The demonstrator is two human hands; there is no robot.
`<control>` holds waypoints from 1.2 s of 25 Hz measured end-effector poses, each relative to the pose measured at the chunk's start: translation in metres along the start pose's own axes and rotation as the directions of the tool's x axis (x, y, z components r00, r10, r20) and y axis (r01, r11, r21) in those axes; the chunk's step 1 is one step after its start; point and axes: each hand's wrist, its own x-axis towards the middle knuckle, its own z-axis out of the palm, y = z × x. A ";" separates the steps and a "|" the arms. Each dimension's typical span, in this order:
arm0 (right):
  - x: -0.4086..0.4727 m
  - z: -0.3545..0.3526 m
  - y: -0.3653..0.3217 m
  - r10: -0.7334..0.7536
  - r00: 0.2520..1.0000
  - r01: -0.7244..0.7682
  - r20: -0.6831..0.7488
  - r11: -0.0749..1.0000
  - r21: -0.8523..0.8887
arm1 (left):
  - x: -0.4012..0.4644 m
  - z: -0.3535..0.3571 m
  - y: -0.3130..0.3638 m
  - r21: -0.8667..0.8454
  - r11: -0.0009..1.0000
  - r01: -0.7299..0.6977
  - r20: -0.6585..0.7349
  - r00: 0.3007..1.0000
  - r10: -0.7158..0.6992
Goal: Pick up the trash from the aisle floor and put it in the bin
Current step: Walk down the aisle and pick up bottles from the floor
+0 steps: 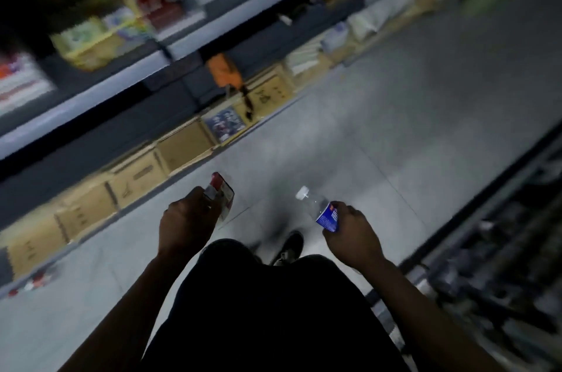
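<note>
My own dark-clothed legs [267, 304] fill the bottom of the view, nearest the lens; one shoe [290, 247] shows just ahead of them on the aisle floor [410, 134].

Landmark: the aisle floor, grey tile, running away up and to the right. Along its left edge stands the shelving [100, 88], stocked but too blurred to read, with a row of cardboard boxes [137, 177] at its foot. Along its right edge is a dark rack [501, 250], contents not legible. No bin is in view anywhere on or beside the floor.

My left hand [187, 225], above the floor near its left edge, is curled round a red and white pack [220, 193]; type uncertain, possibly a small carton or wrapper. My right hand [352, 234], above the floor to the right of my legs, grips a clear plastic bottle [320, 210] by its blue-labelled body, white cap pointing up and forward.

Judgement: pickup looks done for these two pieces; step in hand is the carry. Floor ahead shows no further litter that I can make out through the blur. Next move calls for walking on, locating the bin, then releasing each item over its opening, one hand at a time.
</note>
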 end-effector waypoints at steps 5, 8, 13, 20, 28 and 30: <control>-0.012 -0.026 0.044 0.238 0.969 -0.230 -0.068 0.968 0.103 | 0.074 0.024 0.073 0.095 0.976 -0.195 0.110 0.977 0.185; -0.012 -0.032 0.051 0.352 0.928 -0.333 -0.121 0.930 0.153 | 0.116 0.035 0.109 0.125 0.922 -0.368 0.194 0.920 0.341; -0.019 -0.037 0.041 0.548 0.810 -0.484 -0.208 0.825 0.290 | 0.164 0.050 0.178 0.014 0.856 -0.516 0.420 0.780 0.463; -0.043 -0.035 0.042 0.745 0.630 -0.607 -0.218 0.648 0.461 | 0.199 0.083 0.254 -0.037 0.610 -0.792 0.526 0.504 0.685; -0.027 -0.075 0.109 0.802 0.572 -0.616 -0.172 0.558 0.556 | 0.194 0.147 0.372 -0.083 0.413 -0.907 0.588 0.290 0.755; -0.014 -0.096 0.138 0.811 0.562 -0.607 -0.165 0.539 0.584 | 0.190 0.162 0.403 -0.084 0.384 -0.919 0.591 0.265 0.762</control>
